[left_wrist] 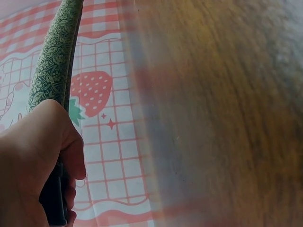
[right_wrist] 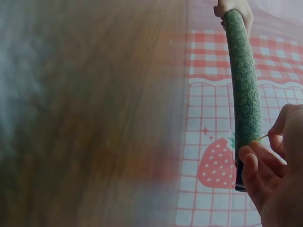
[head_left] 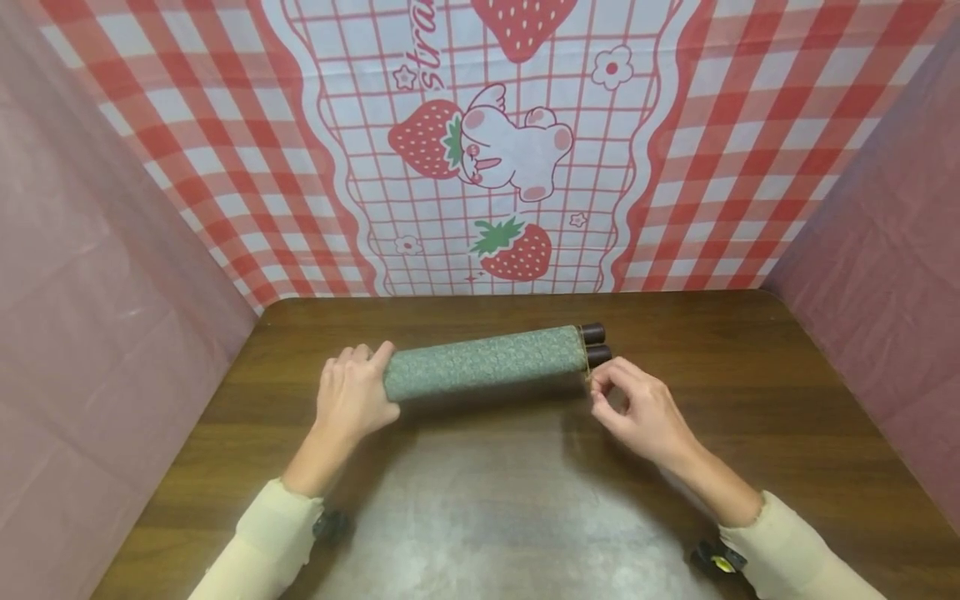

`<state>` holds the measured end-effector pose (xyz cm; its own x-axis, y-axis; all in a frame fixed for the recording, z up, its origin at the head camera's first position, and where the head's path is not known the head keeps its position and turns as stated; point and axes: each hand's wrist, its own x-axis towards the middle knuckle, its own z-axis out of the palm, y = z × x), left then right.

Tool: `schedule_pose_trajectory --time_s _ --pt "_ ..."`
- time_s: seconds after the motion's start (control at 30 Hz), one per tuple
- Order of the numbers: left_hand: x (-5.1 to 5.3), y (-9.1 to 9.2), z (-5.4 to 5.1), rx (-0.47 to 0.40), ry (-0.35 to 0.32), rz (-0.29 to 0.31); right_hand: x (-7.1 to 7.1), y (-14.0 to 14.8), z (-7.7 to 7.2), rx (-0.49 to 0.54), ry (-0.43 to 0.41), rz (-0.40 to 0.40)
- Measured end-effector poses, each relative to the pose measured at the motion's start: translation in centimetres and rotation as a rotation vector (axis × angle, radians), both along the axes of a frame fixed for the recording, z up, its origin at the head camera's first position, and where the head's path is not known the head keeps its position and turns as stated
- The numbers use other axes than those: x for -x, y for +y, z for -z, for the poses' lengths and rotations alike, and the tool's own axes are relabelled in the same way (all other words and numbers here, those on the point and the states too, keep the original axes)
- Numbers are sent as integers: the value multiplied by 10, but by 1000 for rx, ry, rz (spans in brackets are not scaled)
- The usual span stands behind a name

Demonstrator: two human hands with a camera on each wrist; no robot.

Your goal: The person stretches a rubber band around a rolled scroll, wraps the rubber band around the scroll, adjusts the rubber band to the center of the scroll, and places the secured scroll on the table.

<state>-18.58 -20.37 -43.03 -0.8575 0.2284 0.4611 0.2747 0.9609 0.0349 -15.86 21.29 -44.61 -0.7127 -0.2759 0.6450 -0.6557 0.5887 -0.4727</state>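
Note:
A rolled scroll in green patterned cloth is held above the table, its right end slightly farther back. Two dark roller ends stick out at its right. My left hand grips the left end, and in the left wrist view its fingers wrap round a dark roller end. A thin cord circles the scroll near the right end. With thumb and fingers, my right hand pinches a strand of this cord, seen stretched from the scroll in the right wrist view.
Below lies a brown wooden table with a glossy patch of light. Behind it hangs a red-and-white checked cloth printed with strawberries. Pink curtains stand on both sides. Small dark devices sit at the wrists.

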Motion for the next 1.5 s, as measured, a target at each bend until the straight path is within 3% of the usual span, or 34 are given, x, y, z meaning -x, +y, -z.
schedule_pose_trajectory --time_s 0.5,0.83,1.03,1.5 --pt "-2 5 -5 -18 -19 -13 -3 -8 -8 -11 -74 -16" --pt "-3 13 -4 -22 -48 3 -1 -15 -14 -21 -32 7" --pt "-5 16 -4 -28 -26 9 -1 -13 -20 -27 21 72" --pt "-5 15 0 -28 23 41 1 -6 -24 -9 -8 129"
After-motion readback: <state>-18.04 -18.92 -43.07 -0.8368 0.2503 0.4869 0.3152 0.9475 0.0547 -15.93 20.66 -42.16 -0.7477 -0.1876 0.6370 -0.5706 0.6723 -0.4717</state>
